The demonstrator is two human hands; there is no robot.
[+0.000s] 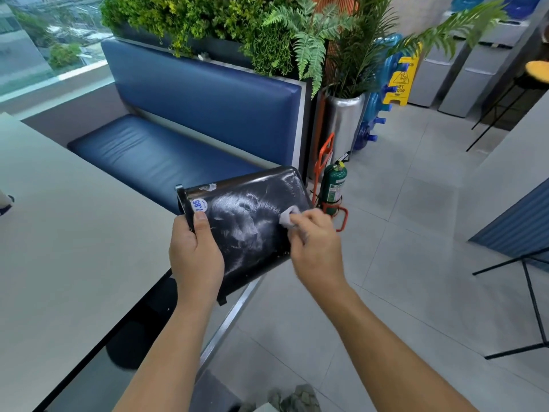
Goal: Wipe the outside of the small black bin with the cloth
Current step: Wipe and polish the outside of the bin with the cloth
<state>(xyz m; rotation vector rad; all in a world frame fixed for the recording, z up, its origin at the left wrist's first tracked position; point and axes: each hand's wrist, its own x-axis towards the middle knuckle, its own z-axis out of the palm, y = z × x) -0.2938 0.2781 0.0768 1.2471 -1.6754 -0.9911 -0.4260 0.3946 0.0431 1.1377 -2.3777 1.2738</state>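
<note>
The small black bin (pixel 246 224) is held up in the middle of the frame, tipped on its side over the corner of a pale table (pixel 59 233) that fills the lower left. Its rim points left and its base points toward the upper right. The left hand (pixel 196 254) grips the rim end, with the thumb pressed down on the upper side just below a round sticker (pixel 199 205). The right hand (pixel 315 245) has its fingertips bunched together, pinching a small pale cloth (pixel 288 217) against the bin's side near the base. Whitish smears show across the glossy black surface between the two hands.

Behind the bin, a blue padded bench (pixel 166 156) runs up toward the upper left, with a box of greenery (pixel 208 22) on top of its backrest. Just right of the bench end stands a green fire extinguisher (pixel 334 185) in an orange frame, and behind it a tall metal pot (pixel 344 123) holding palm fronds. Further toward the upper right are blue water bottles (pixel 371 120) and a yellow wet-floor sign (pixel 401 81). Thin black stool legs (pixel 531 295) cross the grey tiled floor (pixel 401 263) at the right edge.

The left hand's fingers are hidden under the bin, and so is the bin's opening. Most of the cloth is buried in the right hand's fingers. The sticker's print is partly covered by the thumb. A blurred grey-green shape (pixel 300 396) is cut off at the bottom edge, and I can't make out what it is.
</note>
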